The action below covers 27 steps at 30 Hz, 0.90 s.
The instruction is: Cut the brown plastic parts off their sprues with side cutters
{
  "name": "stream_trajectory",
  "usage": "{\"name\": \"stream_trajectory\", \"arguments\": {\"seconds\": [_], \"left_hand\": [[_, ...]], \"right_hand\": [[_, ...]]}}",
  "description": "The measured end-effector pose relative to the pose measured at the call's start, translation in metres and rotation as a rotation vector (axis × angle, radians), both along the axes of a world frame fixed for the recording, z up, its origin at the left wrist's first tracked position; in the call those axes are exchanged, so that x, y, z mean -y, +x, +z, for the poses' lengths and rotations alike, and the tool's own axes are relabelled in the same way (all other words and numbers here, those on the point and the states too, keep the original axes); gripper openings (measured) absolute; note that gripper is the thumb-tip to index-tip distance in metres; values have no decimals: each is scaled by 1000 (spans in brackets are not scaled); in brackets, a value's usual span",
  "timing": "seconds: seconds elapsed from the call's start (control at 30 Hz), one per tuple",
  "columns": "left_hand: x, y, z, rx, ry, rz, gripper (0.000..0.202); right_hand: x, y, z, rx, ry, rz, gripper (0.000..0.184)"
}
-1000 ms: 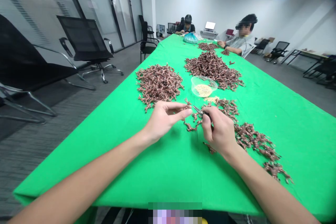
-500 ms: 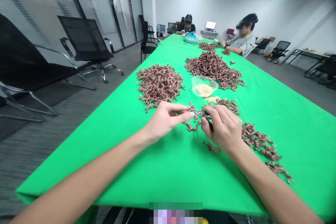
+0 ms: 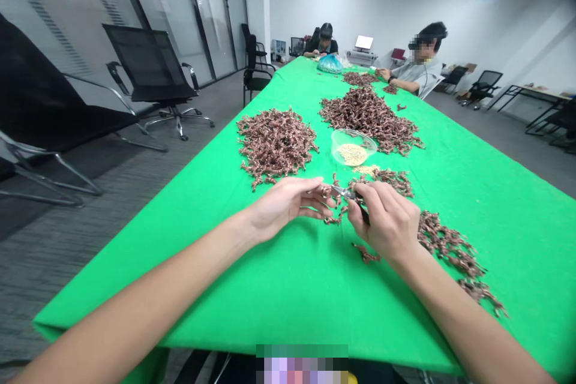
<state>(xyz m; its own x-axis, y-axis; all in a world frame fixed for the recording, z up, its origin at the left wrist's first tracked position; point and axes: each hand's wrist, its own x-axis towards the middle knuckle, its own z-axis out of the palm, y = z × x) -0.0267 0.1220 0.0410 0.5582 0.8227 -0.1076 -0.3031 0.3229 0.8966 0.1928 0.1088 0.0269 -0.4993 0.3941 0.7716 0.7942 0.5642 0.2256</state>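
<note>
My left hand [image 3: 288,204] hovers over the green table [image 3: 279,300], fingers pinched on a small brown piece [image 3: 324,192] near its fingertips. Closed around small metal pliers [image 3: 348,195], my right hand [image 3: 387,222] points their tips at that piece. Several loose brown pieces [image 3: 335,216] lie on the cloth between and under both hands. One brown piece [image 3: 365,253] lies just below my right hand.
A heap of brown pieces [image 3: 275,143] lies beyond my left hand, a larger heap [image 3: 369,117] farther back. A clear bowl [image 3: 353,147] holds pale bits. A trail of brown pieces [image 3: 450,249] runs right. Two people sit at the far end. Black chairs [image 3: 148,66] stand left.
My left hand has dropped slightly and its fingers have closed toward the plier tips. My right hand has shifted a little right and forward, bringing the pliers to the pinched piece.
</note>
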Motion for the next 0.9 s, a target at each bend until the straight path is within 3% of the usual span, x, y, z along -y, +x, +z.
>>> {"name": "stream_trajectory", "arguments": {"seconds": [0.17,0.4,0.9], "left_hand": [[1,-1,3,68,-67,-53,22],[3,-2,2,71,-74,-10,21],[6,3,4,157,-130,-54,31]], "right_hand": [[-1,1,0,-5,-13,9,16],[-2,3,-2,-49,-38,37,16],[-1,4,-3,-110,-17,105,16]]}}
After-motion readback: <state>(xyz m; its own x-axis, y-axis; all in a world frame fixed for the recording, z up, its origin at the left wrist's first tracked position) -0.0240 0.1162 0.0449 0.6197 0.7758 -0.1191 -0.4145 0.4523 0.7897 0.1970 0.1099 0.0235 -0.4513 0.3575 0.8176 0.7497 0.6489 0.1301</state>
